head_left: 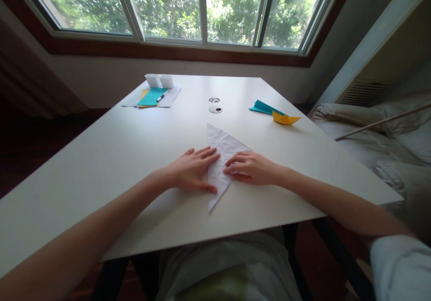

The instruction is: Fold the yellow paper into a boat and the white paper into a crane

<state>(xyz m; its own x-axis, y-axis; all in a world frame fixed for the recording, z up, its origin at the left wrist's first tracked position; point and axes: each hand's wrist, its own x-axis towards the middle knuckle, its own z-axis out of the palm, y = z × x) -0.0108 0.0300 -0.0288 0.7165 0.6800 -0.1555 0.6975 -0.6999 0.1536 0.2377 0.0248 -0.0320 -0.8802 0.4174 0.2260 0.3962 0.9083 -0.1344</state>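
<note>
A creased white sheet of paper [218, 141], folded into a triangle, lies flat on the white table [134, 153] in front of me. Its long straight side is to the left and a corner points right. My left hand [195, 168] rests on that left side with its fingers spread flat. On the right part of the triangle lies my right hand [249, 167], fingers bent and their tips touching the paper. Part of the paper is hidden under both hands.
At the table's back left are white paper boxes [166, 81], teal sheets [152, 97] and a pen [162, 96]. A teal paper plane [264, 107] and a yellow paper boat [285, 119] sit at the right. Two round discs [215, 109] lie mid-table. A sofa [363, 126] stands beyond the right edge.
</note>
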